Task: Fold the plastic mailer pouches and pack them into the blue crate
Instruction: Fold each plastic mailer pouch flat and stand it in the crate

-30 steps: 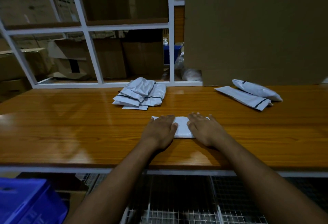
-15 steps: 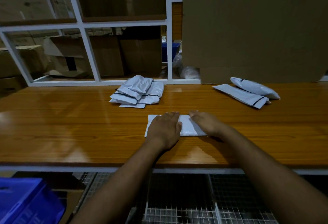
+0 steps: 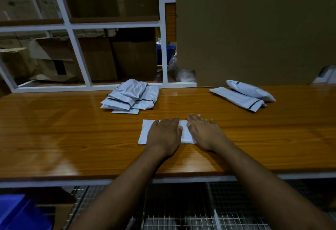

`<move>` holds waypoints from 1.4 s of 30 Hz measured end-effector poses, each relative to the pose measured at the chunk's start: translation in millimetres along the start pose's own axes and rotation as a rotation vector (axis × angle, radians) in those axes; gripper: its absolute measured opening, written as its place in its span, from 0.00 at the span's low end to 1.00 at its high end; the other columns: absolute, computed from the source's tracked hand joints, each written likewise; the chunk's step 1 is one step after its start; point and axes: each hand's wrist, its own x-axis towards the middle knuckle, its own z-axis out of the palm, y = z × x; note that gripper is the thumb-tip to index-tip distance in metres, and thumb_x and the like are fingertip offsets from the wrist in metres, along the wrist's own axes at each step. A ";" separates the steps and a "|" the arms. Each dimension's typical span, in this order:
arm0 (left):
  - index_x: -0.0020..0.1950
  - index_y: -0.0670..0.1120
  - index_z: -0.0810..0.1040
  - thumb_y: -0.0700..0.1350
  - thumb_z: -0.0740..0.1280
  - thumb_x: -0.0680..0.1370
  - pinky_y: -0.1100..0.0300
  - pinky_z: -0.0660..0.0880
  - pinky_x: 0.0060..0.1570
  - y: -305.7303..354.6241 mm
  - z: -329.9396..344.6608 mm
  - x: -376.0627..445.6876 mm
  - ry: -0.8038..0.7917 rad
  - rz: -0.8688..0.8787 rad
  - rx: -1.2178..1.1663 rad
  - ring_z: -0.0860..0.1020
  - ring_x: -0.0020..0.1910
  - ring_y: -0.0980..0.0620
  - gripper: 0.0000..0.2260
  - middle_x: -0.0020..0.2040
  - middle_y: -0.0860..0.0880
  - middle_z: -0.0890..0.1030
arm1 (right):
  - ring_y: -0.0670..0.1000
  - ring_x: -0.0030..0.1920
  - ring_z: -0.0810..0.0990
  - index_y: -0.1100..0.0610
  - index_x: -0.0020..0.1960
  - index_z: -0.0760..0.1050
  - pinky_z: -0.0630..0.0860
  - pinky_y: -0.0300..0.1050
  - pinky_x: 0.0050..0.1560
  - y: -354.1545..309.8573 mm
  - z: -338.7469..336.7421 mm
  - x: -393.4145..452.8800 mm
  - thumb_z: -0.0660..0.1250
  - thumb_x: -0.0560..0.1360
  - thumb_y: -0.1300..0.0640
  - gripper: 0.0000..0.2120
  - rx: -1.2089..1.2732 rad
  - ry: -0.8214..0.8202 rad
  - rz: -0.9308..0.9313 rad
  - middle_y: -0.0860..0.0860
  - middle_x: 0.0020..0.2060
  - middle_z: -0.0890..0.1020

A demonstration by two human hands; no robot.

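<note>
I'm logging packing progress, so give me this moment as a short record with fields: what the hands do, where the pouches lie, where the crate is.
left hand: flat, pressing the pouch
right hand: flat, pressing the same pouch
pouch under hands: white, lying on the wooden table
pile of pouches: behind the hands, a little left
two pouches: far right on the table
blue crate: lower left, below table level
</note>
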 end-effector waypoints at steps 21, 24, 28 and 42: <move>0.81 0.60 0.54 0.58 0.44 0.85 0.35 0.44 0.76 25.2 2.4 8.5 -0.078 -0.042 0.012 0.53 0.81 0.46 0.23 0.81 0.56 0.57 | 0.50 0.81 0.46 0.51 0.82 0.44 0.44 0.65 0.78 28.4 -14.2 -8.5 0.38 0.84 0.41 0.29 -0.173 -0.120 0.132 0.48 0.81 0.48; 0.81 0.60 0.53 0.57 0.45 0.86 0.36 0.42 0.76 21.8 -2.8 4.5 -0.086 -0.027 -0.110 0.52 0.81 0.47 0.23 0.82 0.55 0.57 | 0.53 0.80 0.53 0.54 0.81 0.54 0.54 0.61 0.77 24.8 -26.7 -5.1 0.43 0.85 0.41 0.29 -0.170 -0.035 0.136 0.52 0.80 0.57; 0.80 0.54 0.61 0.47 0.55 0.86 0.56 0.63 0.70 -0.4 -22.7 -3.9 0.116 -0.173 -0.751 0.66 0.75 0.48 0.21 0.78 0.49 0.67 | 0.58 0.71 0.70 0.58 0.71 0.68 0.69 0.51 0.65 -15.5 -35.4 0.0 0.52 0.85 0.48 0.20 0.012 0.148 -0.033 0.57 0.70 0.73; 0.81 0.53 0.59 0.56 0.44 0.86 0.44 0.53 0.77 -73.4 -3.4 -14.0 -0.043 -0.146 -0.143 0.63 0.77 0.50 0.24 0.79 0.51 0.64 | 0.55 0.75 0.66 0.59 0.76 0.64 0.61 0.51 0.75 -62.9 13.6 23.4 0.47 0.86 0.48 0.24 -0.033 0.126 -0.067 0.56 0.75 0.69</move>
